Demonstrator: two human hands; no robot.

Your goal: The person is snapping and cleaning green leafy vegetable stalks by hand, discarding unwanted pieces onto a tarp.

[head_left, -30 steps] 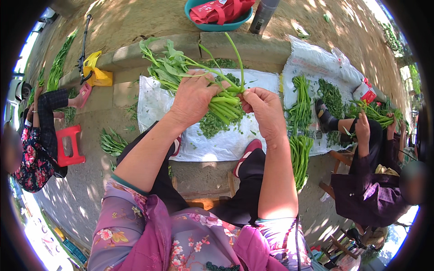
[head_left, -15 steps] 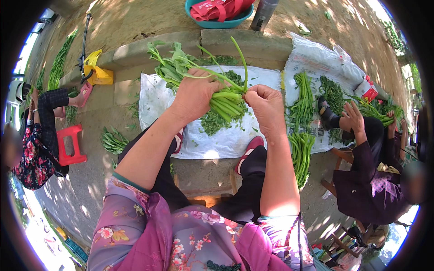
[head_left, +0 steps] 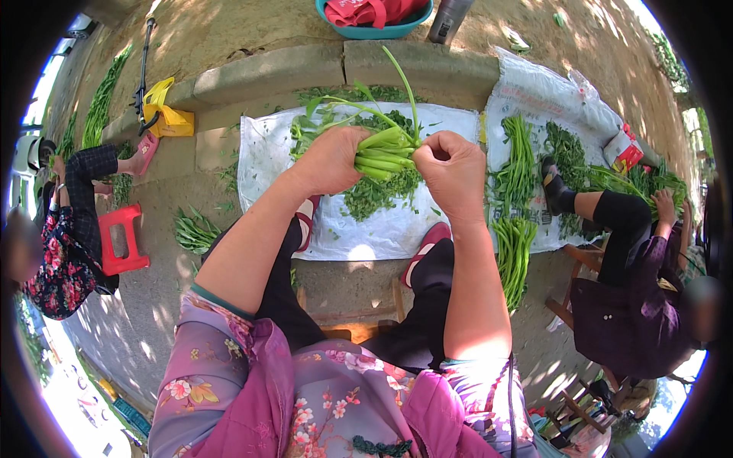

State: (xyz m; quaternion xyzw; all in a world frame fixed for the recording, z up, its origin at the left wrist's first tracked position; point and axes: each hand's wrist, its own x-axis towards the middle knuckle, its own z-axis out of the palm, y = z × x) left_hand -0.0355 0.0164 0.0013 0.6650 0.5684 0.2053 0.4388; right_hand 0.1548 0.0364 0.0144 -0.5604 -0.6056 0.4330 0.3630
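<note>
A: What occupies the nearest ground?
B: The wearer's flowered mauve top [head_left: 328, 397], with dark trousers below it; the two bare forearms extend forward from its short sleeves.

A: How are the hands arranged?
B: The left hand [head_left: 332, 162] is curled around a bundle of green stems [head_left: 384, 158], its fingers closed and their tips hidden beneath. The right hand [head_left: 452, 172], just beside the bundle's right edge, has thumb and forefinger pinched together on a long thin stem [head_left: 403, 80], which rises in a curve above the hands. How the other right fingers lie cannot be told.

A: Where exactly is the bundle?
B: Between the hands, raised above a white sheet [head_left: 336, 244], cut ends toward the right hand.

A: And beneath it?
B: A loose heap of green leaves [head_left: 374, 202] on the sheet; a red shoe [head_left: 427, 248] stands at the near edge.

A: What lies to the sides?
B: On the right, bunched stems [head_left: 513, 256] and a seated co-worker in dark purple [head_left: 626, 328]; on the left, a red stool [head_left: 122, 240].

A: And farthest off?
B: A stone kerb [head_left: 267, 76], then a teal basin [head_left: 374, 32] beside a grey flask [head_left: 450, 21].
</note>
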